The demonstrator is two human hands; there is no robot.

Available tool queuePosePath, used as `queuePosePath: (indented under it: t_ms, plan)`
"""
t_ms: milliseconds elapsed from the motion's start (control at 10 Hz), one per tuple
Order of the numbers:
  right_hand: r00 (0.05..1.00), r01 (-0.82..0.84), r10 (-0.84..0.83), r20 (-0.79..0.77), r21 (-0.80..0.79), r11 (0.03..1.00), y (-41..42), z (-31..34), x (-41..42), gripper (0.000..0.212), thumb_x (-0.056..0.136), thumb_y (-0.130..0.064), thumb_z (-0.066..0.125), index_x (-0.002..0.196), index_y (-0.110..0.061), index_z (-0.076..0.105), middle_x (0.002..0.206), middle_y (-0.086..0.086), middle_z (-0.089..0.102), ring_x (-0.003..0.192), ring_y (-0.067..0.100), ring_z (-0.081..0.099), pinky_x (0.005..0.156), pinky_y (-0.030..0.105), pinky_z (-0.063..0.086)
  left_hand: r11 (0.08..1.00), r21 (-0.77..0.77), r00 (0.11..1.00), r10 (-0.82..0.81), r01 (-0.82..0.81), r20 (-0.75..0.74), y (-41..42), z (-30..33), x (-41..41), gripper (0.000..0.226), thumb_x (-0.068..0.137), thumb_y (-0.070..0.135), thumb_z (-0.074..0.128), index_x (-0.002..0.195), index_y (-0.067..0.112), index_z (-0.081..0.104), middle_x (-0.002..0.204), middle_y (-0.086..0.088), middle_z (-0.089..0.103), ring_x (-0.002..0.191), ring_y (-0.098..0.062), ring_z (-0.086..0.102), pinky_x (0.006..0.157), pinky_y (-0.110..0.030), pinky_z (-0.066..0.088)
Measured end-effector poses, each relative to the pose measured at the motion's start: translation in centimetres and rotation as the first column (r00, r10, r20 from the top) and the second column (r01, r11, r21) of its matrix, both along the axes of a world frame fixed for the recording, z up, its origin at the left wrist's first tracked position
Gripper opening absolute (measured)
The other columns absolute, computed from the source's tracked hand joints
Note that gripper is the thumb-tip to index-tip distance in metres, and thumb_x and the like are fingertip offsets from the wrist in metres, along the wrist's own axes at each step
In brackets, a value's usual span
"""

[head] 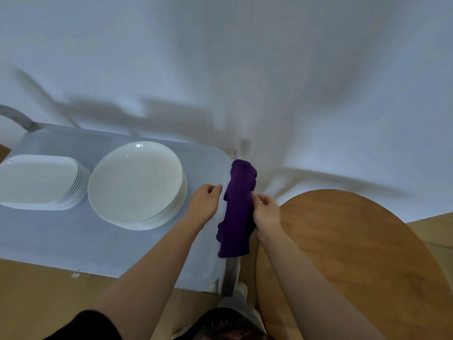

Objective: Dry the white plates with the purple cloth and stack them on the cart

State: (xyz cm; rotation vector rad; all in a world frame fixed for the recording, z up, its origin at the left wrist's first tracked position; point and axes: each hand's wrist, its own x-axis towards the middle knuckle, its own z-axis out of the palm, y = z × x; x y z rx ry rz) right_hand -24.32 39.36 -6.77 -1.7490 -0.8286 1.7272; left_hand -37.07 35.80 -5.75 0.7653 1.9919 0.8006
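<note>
A stack of round white plates [136,184] sits on the grey cart top [73,241]. To its left is a stack of rounded-rectangular white plates [36,181]. The purple cloth [239,209] hangs draped over the cart's right rail. My left hand [204,204] hovers beside the cloth's left edge with fingers loosely curled, holding nothing. My right hand [266,212] touches the cloth's right side, its fingers curled against the fabric.
A round wooden table [355,253] stands to the right of the cart, close to the rail. A white wall fills the background. Wooden floor shows below the cart and at the far right.
</note>
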Motion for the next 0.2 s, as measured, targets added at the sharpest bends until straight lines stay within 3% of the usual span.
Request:
queuePosePath:
  t_ms: [100, 200]
  plan:
    - [0.991, -0.007, -0.005, 0.133, 0.091, 0.996, -0.3, 0.3, 0.2, 0.014, 0.098, -0.025, 0.050, 0.101, -0.013, 0.054, 0.092, 0.001, 0.058, 0.084, 0.015, 0.056, 0.078, 0.033, 0.049, 0.998, 0.036, 0.998, -0.056, 0.055, 0.016, -2.0, 0.8, -0.6, 0.026, 0.098, 0.029, 0.044, 0.112, 0.011, 0.057, 0.107, -0.002, 0.059, 0.096, -0.016, 0.053, 0.082, -0.029, 0.040]
    - [0.962, -0.080, 0.031, 0.273, 0.169, 0.982, -0.9, 1.5, -0.1, 0.021, 0.100, -0.027, 0.042, 0.086, -0.014, 0.050, 0.083, 0.002, 0.054, 0.078, 0.018, 0.054, 0.071, 0.033, 0.049, 0.995, 0.083, 0.998, -0.056, 0.055, 0.014, -4.7, 2.3, -1.1, 0.033, 0.097, 0.030, 0.046, 0.122, 0.010, 0.054, 0.118, -0.004, 0.059, 0.106, -0.018, 0.054, 0.093, -0.032, 0.042]
